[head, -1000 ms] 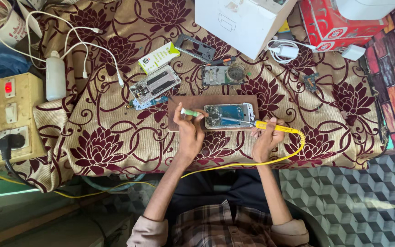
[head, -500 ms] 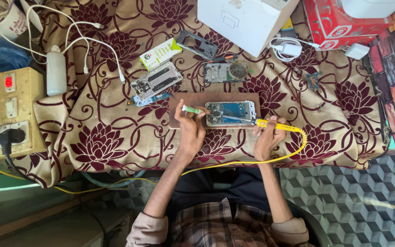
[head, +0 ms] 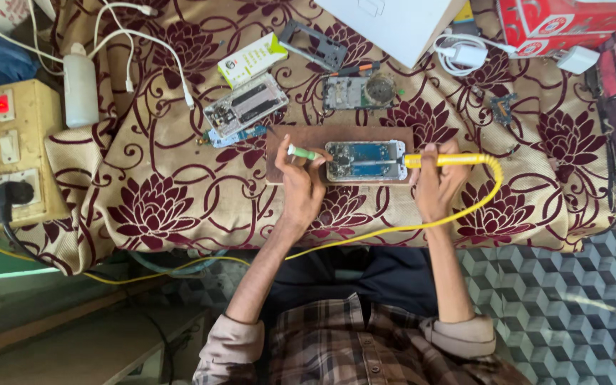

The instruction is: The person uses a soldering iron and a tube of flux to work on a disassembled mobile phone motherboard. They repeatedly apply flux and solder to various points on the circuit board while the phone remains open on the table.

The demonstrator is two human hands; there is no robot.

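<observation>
An opened phone [head: 366, 160] with a bare blue circuit board lies on a brown wooden board [head: 284, 146] on the flowered cloth. My left hand [head: 301, 182] holds a thin green-handled tool [head: 303, 152] whose tip points at the phone's left end. At the phone's right end my right hand [head: 436, 182] grips a yellow soldering iron [head: 445, 160]. Its yellow cable [head: 496, 191] loops down over the table's front edge.
Behind lie another opened phone [head: 244, 105], a circuit board [head: 354, 91], a black frame [head: 313, 45], a small green-and-white box [head: 253, 60], a white bottle [head: 80, 87], white chargers [head: 465, 55], a white box [head: 396, 25] and a red box [head: 572, 21]. A switch panel [head: 8, 153] stands at the left.
Both hands stay at the phone with the same tools. The view has shifted slightly; the hands' positions on the phone look almost unchanged.
</observation>
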